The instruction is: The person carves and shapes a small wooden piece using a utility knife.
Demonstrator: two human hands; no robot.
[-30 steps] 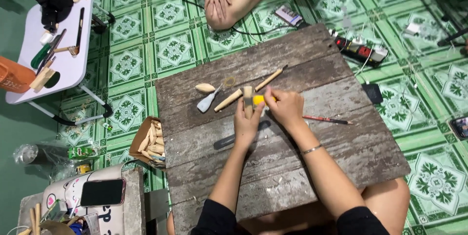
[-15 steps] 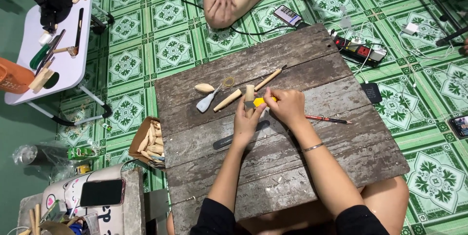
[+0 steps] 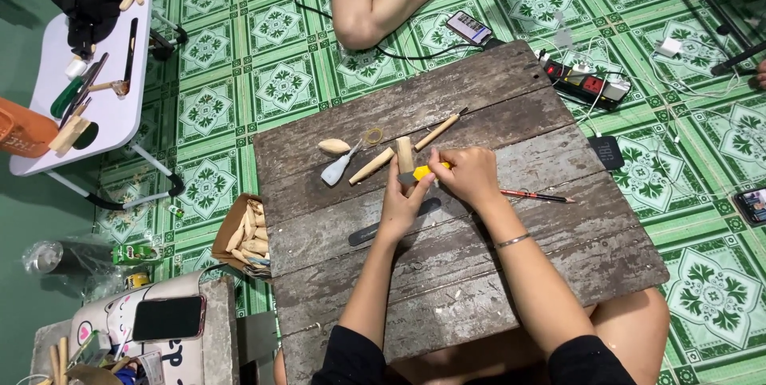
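On a weathered wooden board [image 3: 511,265] my left hand [image 3: 403,201] grips a short pale wooden piece [image 3: 405,154] held upright. My right hand [image 3: 467,177] is closed around a yellow-handled cutter [image 3: 424,171] whose tip meets the wooden piece. Just left of my hands lie a tapered wooden stick [image 3: 372,166], a small carved spoon [image 3: 335,171] and an oval wooden blank [image 3: 333,146]. A longer brush-like stick [image 3: 439,130] lies behind my hands. A red pencil [image 3: 536,195] rests to the right, and a dark flat file [image 3: 367,232] lies under my left wrist.
Another person's legs [image 3: 383,2] are at the far side, beside a phone [image 3: 469,27]. A power strip [image 3: 589,86] and cables lie at the right. A cardboard box of wooden pieces [image 3: 246,235] sits left of the board. A small white table [image 3: 88,90] holds tools.
My hands have stayed in the same spot on the wooden piece. The person opposite has shifted their legs and hands.
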